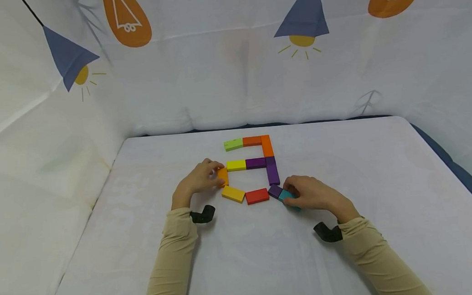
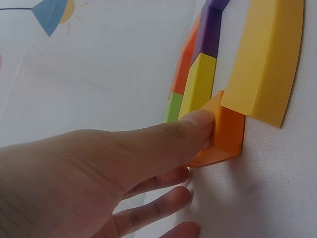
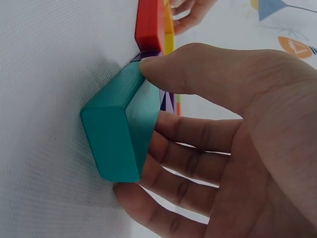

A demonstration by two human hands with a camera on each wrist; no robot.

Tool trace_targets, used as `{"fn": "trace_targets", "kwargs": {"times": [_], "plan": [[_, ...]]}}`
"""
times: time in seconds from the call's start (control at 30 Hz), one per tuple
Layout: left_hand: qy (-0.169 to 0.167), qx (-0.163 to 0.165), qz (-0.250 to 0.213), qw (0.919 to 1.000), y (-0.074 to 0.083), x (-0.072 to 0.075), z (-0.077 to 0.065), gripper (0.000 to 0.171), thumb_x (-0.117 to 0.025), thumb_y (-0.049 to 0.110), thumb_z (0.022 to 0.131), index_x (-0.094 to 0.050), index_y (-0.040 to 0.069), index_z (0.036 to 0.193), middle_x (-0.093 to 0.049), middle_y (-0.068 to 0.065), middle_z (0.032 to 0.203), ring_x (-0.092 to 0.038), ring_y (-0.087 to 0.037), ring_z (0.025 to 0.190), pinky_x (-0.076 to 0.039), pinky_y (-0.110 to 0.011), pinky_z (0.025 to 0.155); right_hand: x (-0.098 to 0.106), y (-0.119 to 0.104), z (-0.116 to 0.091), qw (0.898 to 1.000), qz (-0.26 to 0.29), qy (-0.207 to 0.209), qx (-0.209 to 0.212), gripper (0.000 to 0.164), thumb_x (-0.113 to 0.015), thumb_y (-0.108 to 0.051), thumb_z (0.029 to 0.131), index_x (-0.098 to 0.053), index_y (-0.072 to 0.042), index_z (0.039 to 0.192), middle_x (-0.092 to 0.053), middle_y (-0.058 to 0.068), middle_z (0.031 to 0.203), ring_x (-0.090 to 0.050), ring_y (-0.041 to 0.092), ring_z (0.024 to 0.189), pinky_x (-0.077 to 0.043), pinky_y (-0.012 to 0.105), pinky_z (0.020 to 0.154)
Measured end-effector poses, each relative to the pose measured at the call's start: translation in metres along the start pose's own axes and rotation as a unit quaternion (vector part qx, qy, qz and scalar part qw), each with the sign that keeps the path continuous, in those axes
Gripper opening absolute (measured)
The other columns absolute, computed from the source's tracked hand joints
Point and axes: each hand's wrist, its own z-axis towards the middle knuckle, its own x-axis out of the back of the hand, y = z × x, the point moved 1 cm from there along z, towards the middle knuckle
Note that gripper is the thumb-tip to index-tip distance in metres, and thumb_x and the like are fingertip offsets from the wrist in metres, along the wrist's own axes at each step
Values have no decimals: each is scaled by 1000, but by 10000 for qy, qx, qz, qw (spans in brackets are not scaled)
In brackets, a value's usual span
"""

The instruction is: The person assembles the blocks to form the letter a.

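My left hand (image 1: 200,176) pinches a small orange block (image 1: 223,176) between thumb and fingers at the left end of a row of coloured blocks. In the left wrist view, the thumb presses its side and an amber block (image 2: 262,64) touches its corner. My right hand (image 1: 313,193) grips a teal block (image 1: 287,195), thumb on one side and fingers on the other. The teal block lies on the table, slanted, with its end against a purple block (image 1: 275,191). Between the hands lies a red block (image 1: 257,196).
Behind, a yellow block (image 1: 236,165) and a purple block (image 1: 255,163) form a row. A tall purple block (image 1: 272,171) and an orange block (image 1: 267,146) run backward, meeting a red-orange block (image 1: 252,141) and a green block (image 1: 233,145). The white table (image 1: 385,164) backs onto printed cloth.
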Motion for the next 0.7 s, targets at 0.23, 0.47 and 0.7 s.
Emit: {"fn": "trace_targets", "kwargs": {"times": [0.23, 0.47, 0.7], "plan": [[22, -17, -49, 10000, -1, -1, 2, 48, -65, 27, 88, -52, 10, 132, -49, -15, 125, -47, -29, 111, -43, -43, 96, 1, 0, -1, 10000, 64, 10, -14, 28, -68, -26, 84, -60, -8, 105, -57, -1, 82, -49, 13, 75, -43, 26, 65], [5, -5, -51, 10000, -2, -2, 4, 48, -65, 27, 88, -52, 10, 132, -48, -15, 126, -46, -29, 112, -43, -43, 96, 1, 1, -2, 10000, 59, 26, -27, 28, -68, -27, 85, -60, -8, 105, -57, -1, 83, -49, 13, 75, -43, 26, 65], [-47, 37, -145, 9999, -6, -2, 3, 50, -65, 30, 89, -51, 13, 133, -47, -14, 127, -46, -28, 113, -42, -43, 97, 1, 1, -1, 10000, 66, 17, -35, 29, -68, -27, 85, -60, -9, 106, -57, -1, 83, -49, 13, 75, -43, 26, 66]]}}
